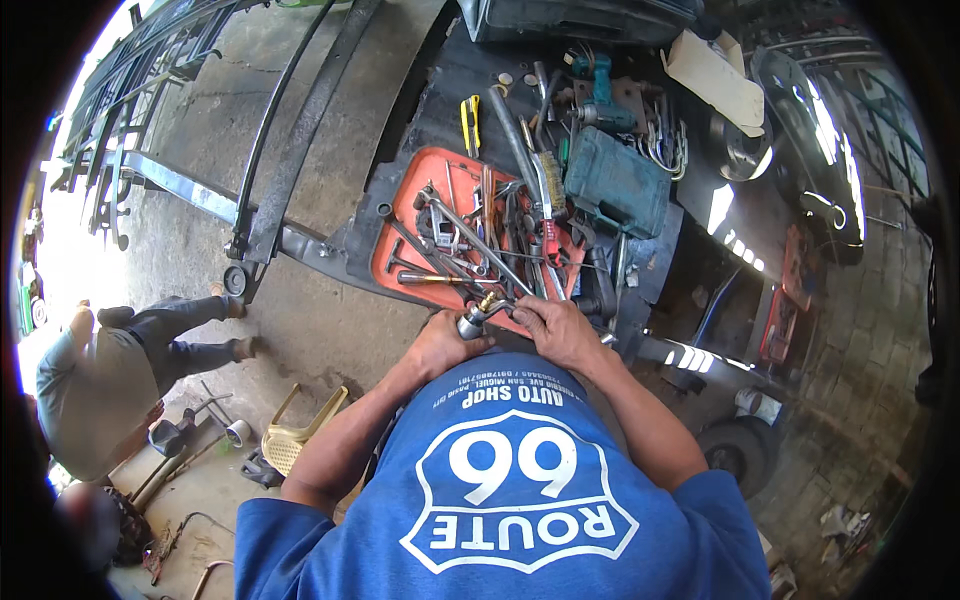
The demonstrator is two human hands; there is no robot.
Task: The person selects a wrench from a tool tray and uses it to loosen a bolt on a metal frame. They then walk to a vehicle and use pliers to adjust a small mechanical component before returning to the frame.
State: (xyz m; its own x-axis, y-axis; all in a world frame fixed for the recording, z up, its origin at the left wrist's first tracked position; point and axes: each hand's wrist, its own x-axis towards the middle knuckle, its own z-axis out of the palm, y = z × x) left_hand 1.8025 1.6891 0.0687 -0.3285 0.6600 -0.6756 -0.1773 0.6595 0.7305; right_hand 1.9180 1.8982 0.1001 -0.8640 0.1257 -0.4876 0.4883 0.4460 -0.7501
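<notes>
My left hand (447, 342) is wrapped around a silver cylindrical metal part (470, 324) close to my waist. A brass-coloured threaded fitting (489, 301) sticks up from its end. From the right, my right hand (562, 332) pinches a slim dark metal tool (507, 308) that reaches to the fitting; its exact kind is partly covered by the fingers. Just beyond both hands lies a red tray (405, 225) heaped with hand tools. In it are a T-handle (408, 265), a long ratchet-like bar (470, 232) and several screwdrivers and wrenches.
Behind the tray lie a yellow cutter (470, 125), a wire brush (551, 182), a teal power drill (602, 95) and a teal case (618, 182). An opened cardboard box (715, 80) is farther right. At left, another person (110, 385) bends near a metal frame (200, 190).
</notes>
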